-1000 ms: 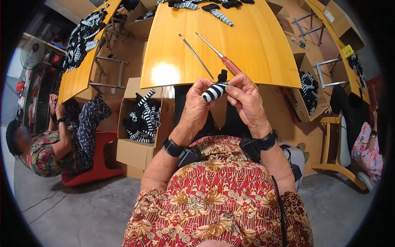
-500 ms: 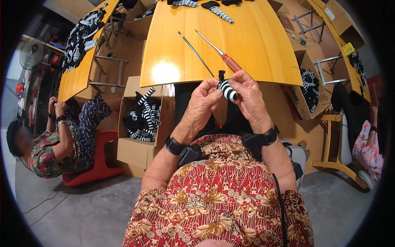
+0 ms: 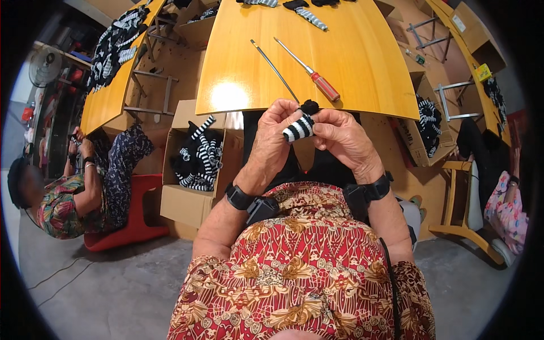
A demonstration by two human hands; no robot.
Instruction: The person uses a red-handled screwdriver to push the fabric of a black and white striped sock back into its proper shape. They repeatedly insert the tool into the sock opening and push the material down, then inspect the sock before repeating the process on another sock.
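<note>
Between both hands, just off the table's near edge, is a small knitted piece (image 3: 298, 130) with black and white stripes and a bunched black end. Its exact kind I cannot tell. My left hand (image 3: 273, 131) pinches it from the left, thumb and fingertips on the knit. My right hand (image 3: 344, 137) pinches it near the black end from the other side. Beyond them on the table lie a screwdriver (image 3: 324, 86) with a red handle and a thin dark rod (image 3: 275, 69), whose near end is by my left fingertips.
Striped knit pieces (image 3: 309, 18) lie at the far edge of the yellow table (image 3: 362, 62). An open cardboard box (image 3: 187, 205) of striped knits stands at the left, another box (image 3: 416, 141) at the right. One person (image 3: 73, 198) sits at the left, another (image 3: 506, 212) at the right.
The knitted piece has turned, its white-striped end swinging left and its black end now bunched at the top. My right hand has shifted lower, uncovering the screwdriver's handle.
</note>
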